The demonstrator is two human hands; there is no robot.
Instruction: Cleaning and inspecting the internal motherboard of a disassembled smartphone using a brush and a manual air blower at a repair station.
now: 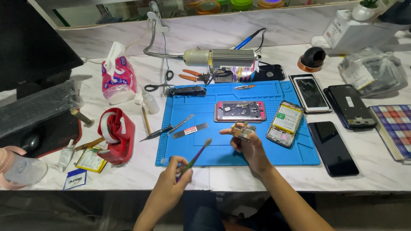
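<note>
The bench (299, 25) is glossy marble-look stone; the blue mat (265, 158) looks matt rubber; the lamp head (233, 57) at upper centre is ribbed metal.

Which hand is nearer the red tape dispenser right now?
Left. The left hand, holding a brush, is just right of and below the red tape dispenser; the right hand is farther right.

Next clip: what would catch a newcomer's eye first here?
Most likely the bright blue mat in the middle of the marble table, with opened phones lying on it. Just above its near edge, the right hand holds a small circuit board while the left hand grips a brush pointed toward it. To the left stands a red tape dispenser.
</note>
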